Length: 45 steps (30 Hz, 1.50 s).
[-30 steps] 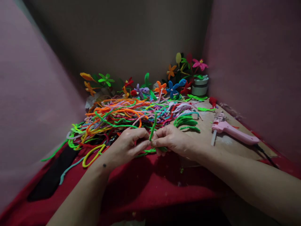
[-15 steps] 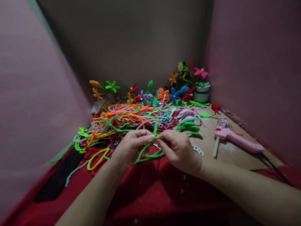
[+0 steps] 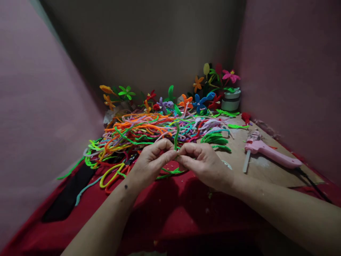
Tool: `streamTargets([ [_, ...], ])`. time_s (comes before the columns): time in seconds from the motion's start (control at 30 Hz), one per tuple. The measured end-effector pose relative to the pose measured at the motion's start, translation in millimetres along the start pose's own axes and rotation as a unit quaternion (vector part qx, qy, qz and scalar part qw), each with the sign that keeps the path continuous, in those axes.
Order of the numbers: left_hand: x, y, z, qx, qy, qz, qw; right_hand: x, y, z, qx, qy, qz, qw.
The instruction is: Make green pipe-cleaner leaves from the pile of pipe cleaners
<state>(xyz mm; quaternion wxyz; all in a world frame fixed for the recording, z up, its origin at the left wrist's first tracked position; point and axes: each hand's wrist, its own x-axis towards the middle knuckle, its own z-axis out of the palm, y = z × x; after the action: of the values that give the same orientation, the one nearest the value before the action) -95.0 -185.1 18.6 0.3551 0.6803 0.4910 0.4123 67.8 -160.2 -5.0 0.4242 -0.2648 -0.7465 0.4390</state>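
A fuzzy green pipe cleaner (image 3: 176,137) stands up between my hands, its lower part pinched at the fingertips. My left hand (image 3: 156,160) closes thumb and forefinger on it from the left. From the right, my right hand (image 3: 201,163) pinches at the same spot, fingertips meeting the left ones. More green pipe cleaner (image 3: 170,171) lies behind and below the hands, partly hidden by them. Just beyond is a heap of mixed-colour pipe cleaners (image 3: 138,129), with a bundle of short dark-green pieces (image 3: 215,139) at its right.
A pink glue gun (image 3: 271,153) with its cord rests on a brown board (image 3: 237,160) at right. Finished pipe-cleaner flowers (image 3: 199,103) line the back, near a pale pot (image 3: 231,100). A black flat object (image 3: 69,195) lies left on the red cloth (image 3: 160,220).
Both hands have drawn together at the fingertips. The green loop that hung below the left hand is now mostly hidden, and the upright end shows more sharply.
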Motion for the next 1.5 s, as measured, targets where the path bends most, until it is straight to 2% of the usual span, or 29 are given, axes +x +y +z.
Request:
streamTargets([
  [0.1, 2.5, -4.6, 2.6, -0.091, -0.043, -0.078, 0.992, -4.1, 2.6, 1.8, -0.193, 0.033, -0.139, 0.971],
  [0.17, 3.8, -6.8, 3.3, -0.108, -0.041, -0.091, 0.989, -4.6, 5.1, 3.4, -0.241, 0.040, -0.184, 0.952],
  [0.27, 3.5, -6.9, 3.5, -0.032, 0.005, -0.055, 0.998, -2.0, 7.5, 5.1, -0.208, 0.048, -0.130, 0.968],
  [0.43, -0.8, -3.2, 4.2, 0.075, 0.053, 0.019, 0.996, 4.8, 7.2, 5.2, -0.052, 0.039, -0.004, 0.998],
  [0.5, -2.0, -2.4, 4.1, 0.099, 0.068, 0.029, 0.992, 7.0, 6.4, 4.7, 0.035, 0.023, 0.052, 0.998],
  [0.6, -2.6, -3.0, 3.8, 0.117, 0.081, 0.037, 0.989, 8.9, 5.5, 3.5, 0.155, -0.010, 0.132, 0.979],
  [0.73, -2.3, -6.3, 5.2, 0.175, 0.092, 0.082, 0.977, 9.3, 5.5, 1.9, 0.197, -0.004, 0.147, 0.969],
  [0.9, -1.6, -11.1, 6.9, 0.293, 0.103, 0.207, 0.928, 9.7, 5.4, 1.2, 0.151, 0.022, 0.137, 0.979],
  [1.0, -1.4, -12.7, 6.5, 0.295, 0.101, 0.224, 0.923, 10.4, 7.2, 1.3, 0.130, 0.015, 0.124, 0.984],
  [1.17, -2.1, -8.8, 6.1, 0.290, 0.065, 0.167, 0.940, 8.8, 8.2, 2.8, 0.118, 0.009, 0.124, 0.985],
  [1.27, -2.6, -2.7, 3.3, 0.231, 0.045, 0.101, 0.967, 8.2, 7.2, 3.7, 0.169, 0.014, 0.137, 0.976],
  [1.37, -3.1, 3.8, -3.9, 0.114, 0.006, 0.021, 0.993, 11.5, 9.2, 3.7, 0.298, -0.005, 0.149, 0.943],
  [1.5, -3.6, 10.1, -13.0, 0.039, -0.064, -0.040, 0.996, 17.2, 13.3, 1.2, 0.414, -0.038, 0.202, 0.887],
])
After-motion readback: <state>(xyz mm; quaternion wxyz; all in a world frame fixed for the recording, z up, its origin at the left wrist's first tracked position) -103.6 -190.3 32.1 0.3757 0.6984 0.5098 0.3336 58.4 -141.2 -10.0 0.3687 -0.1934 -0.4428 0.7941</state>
